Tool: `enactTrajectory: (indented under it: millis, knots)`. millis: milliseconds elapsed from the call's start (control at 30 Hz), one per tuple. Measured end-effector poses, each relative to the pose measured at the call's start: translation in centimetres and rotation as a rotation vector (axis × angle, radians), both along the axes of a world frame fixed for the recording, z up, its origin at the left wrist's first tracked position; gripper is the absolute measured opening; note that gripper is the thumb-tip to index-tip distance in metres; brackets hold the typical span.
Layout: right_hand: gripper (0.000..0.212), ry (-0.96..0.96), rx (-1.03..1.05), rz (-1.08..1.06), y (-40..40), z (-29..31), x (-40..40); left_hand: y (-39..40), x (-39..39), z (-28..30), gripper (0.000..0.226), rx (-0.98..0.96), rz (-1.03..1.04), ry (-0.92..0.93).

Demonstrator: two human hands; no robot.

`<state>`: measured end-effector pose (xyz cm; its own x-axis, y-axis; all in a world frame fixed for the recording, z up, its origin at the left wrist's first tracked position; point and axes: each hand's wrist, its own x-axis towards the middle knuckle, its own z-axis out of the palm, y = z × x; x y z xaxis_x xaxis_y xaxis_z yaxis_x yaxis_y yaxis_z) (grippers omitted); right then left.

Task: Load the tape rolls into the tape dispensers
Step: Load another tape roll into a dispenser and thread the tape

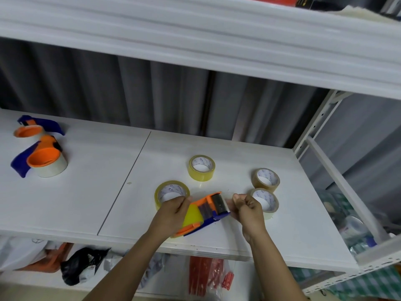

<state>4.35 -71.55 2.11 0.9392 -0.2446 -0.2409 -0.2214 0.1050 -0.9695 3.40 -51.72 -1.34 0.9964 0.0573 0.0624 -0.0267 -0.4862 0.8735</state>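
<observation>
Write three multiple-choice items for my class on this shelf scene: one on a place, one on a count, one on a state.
1. Where do the two loaded dispensers lie?
A. far left of the shelf
B. right edge
C. lower shelf

2. How many loose rolls lie on the shelf?
A. two
B. four
C. six

3. What is the left hand doing?
A. resting flat
B. holding a dispenser
C. lifting a brown roll

Answers:
1 A: both orange-and-blue dispensers sit at the left end.
2 B: two yellow rolls and two brown rolls lie loose.
3 B: its fingers curl round the dispenser, while the right hand pinches at the cutter end.
</observation>
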Motion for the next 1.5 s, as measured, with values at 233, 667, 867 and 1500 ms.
enactTrajectory:
  millis: [233, 667, 867, 1500]
  knots:
    - [0.018, -0.072, 0.001, 0.014, 0.1, 0.5, -0.2, 0.4, -0.1, 0.3, 0.031, 0.224, -0.044, -0.02]
    - [0.014, -0.181, -0.026, 0.099, 0.8, 2.6, -0.6, -3.4, -0.2, 2.7, 0.062, 0.216, -0.188, -0.125]
    - [0.009, 0.137, 0.284, 0.122, 0.0, 1.8, -1.2, -3.5, -0.4, 1.6, 0.058, 0.132, -0.124, -0.184]
    - [0.009, -0.246, -0.308, 0.149, -0.3, 3.3, -2.2, -3.9, -0.7, 1.8, 0.056, 0.186, -0.135, -0.201]
